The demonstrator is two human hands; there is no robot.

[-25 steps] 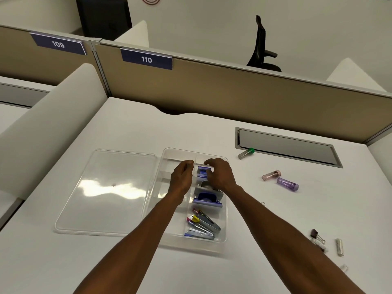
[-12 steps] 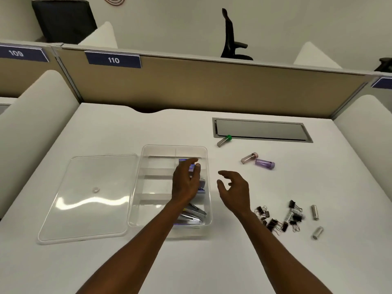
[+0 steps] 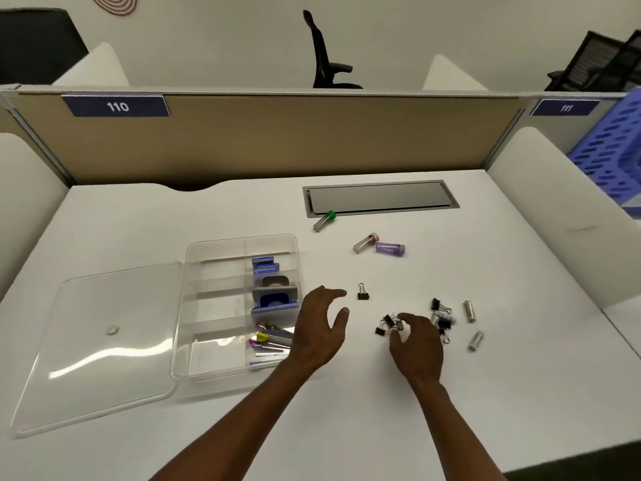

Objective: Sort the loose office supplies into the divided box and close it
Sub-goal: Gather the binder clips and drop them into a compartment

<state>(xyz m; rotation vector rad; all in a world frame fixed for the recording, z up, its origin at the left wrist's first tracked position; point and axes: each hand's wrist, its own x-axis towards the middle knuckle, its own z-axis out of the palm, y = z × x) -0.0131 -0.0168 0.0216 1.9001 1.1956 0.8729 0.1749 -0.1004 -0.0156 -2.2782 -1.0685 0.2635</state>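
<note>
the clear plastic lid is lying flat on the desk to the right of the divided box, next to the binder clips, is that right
Not quite. The head view shows the clear plastic lid lying flat on the white desk to the left of the clear divided box, not the right. The black binder clips are on the box's right.

A bare strip of white desk [image 3: 347,411] runs between the clear divided box [image 3: 239,307] and the cluster of binder clips [image 3: 392,324], blocked only by one lone binder clip [image 3: 363,292] and the two hands, left hand [image 3: 321,333] and right hand [image 3: 416,348], hovering over it with fingers spread. To the right, two silver tubes [image 3: 469,310] lie just beyond the clips, while farther back a green-capped tube [image 3: 324,221], a pink tube [image 3: 366,242] and a purple tube [image 3: 390,248] dot the way toward the cable hatch [image 3: 379,197]. Left of the box, its lid [image 3: 100,341] lies flat, touching the box wall, and the tan partition [image 3: 277,140] closes the far edge.
</note>
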